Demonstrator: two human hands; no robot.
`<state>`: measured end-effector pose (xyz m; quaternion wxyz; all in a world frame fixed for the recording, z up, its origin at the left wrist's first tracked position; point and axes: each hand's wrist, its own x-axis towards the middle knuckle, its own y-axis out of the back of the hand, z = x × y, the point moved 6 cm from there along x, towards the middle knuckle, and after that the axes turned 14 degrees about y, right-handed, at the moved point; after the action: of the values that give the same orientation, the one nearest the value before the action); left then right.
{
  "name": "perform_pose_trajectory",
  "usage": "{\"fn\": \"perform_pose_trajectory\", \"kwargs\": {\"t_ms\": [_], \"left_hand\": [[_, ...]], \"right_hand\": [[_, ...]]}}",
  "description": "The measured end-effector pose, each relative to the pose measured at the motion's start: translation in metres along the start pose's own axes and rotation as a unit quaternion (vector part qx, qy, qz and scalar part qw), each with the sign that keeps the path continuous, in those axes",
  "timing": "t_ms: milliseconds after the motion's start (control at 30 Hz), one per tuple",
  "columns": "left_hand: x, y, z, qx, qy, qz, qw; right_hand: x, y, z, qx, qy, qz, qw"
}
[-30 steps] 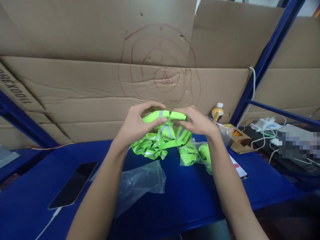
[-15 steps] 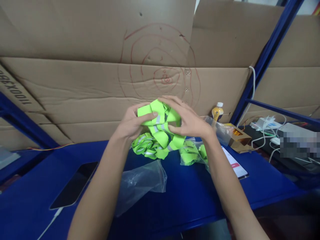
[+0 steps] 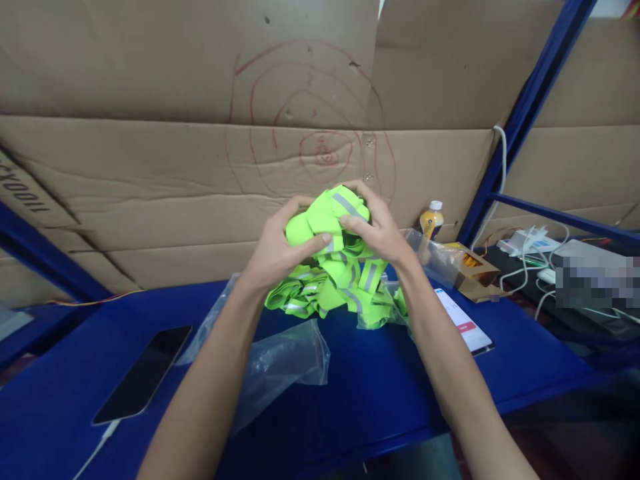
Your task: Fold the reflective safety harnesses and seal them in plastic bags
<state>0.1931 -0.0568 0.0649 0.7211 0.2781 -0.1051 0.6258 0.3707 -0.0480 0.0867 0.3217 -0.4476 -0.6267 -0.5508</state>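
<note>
A bundle of neon-green strap with silver reflective stripes (image 3: 325,219) is held up between both hands. My left hand (image 3: 280,250) grips its left side, thumb across the front. On the right side my right hand (image 3: 377,223) holds it with the thumb in front and fingers behind. Loose folds hang down from the bundle. Beneath it, a green strap pile (image 3: 295,293) lies on the blue table (image 3: 370,400), with a bagged green piece (image 3: 375,313) to its right. A clear plastic bag (image 3: 293,357) lies flat in front of the pile.
A dark phone (image 3: 145,373) on a white cable lies left; a lit phone (image 3: 467,323) lies right. Behind that are an open cardboard box (image 3: 475,277) and a yellow bottle (image 3: 431,220). A cardboard wall (image 3: 165,160) stands behind, between blue frame posts.
The bundle has been gathered more compactly and turned, with a striped face now at its top. Both hands have shifted round it, and the hanging folds now reach further right, over the bagged piece.
</note>
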Motion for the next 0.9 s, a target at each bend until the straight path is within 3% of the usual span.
{"fn": "perform_pose_trajectory", "kwargs": {"t_ms": [133, 300, 400, 467, 567, 633, 700, 833, 900], "left_hand": [[0.002, 0.003, 0.003, -0.001, -0.024, 0.022, 0.999], [-0.003, 0.015, 0.01, 0.093, -0.074, 0.013, 0.993], [-0.006, 0.011, 0.013, 0.143, -0.091, 0.01, 0.985], [-0.005, 0.008, 0.013, 0.127, -0.086, 0.022, 0.988], [0.0, 0.007, 0.005, 0.039, -0.043, 0.025, 0.998], [0.005, 0.006, -0.004, -0.048, 0.017, -0.012, 0.999], [0.008, 0.007, -0.013, -0.13, 0.073, -0.034, 0.988], [0.011, 0.014, -0.023, -0.232, 0.144, -0.01, 0.962], [0.012, 0.012, -0.027, -0.27, 0.194, -0.03, 0.943]], "right_hand": [[0.001, 0.002, -0.003, -0.002, -0.036, -0.009, 0.999], [-0.002, -0.001, -0.016, 0.047, -0.061, -0.135, 0.988], [-0.005, 0.003, -0.017, -0.001, -0.061, -0.191, 0.98], [-0.004, 0.007, -0.018, -0.055, -0.044, -0.192, 0.979], [0.0, 0.012, -0.021, -0.09, 0.0, -0.149, 0.985], [0.001, 0.012, -0.021, -0.092, 0.025, -0.121, 0.988], [0.001, 0.009, -0.019, -0.095, 0.046, -0.098, 0.99], [-0.002, 0.001, -0.012, -0.1, 0.089, -0.067, 0.989], [-0.004, -0.003, -0.007, -0.106, 0.107, -0.059, 0.987]]}}
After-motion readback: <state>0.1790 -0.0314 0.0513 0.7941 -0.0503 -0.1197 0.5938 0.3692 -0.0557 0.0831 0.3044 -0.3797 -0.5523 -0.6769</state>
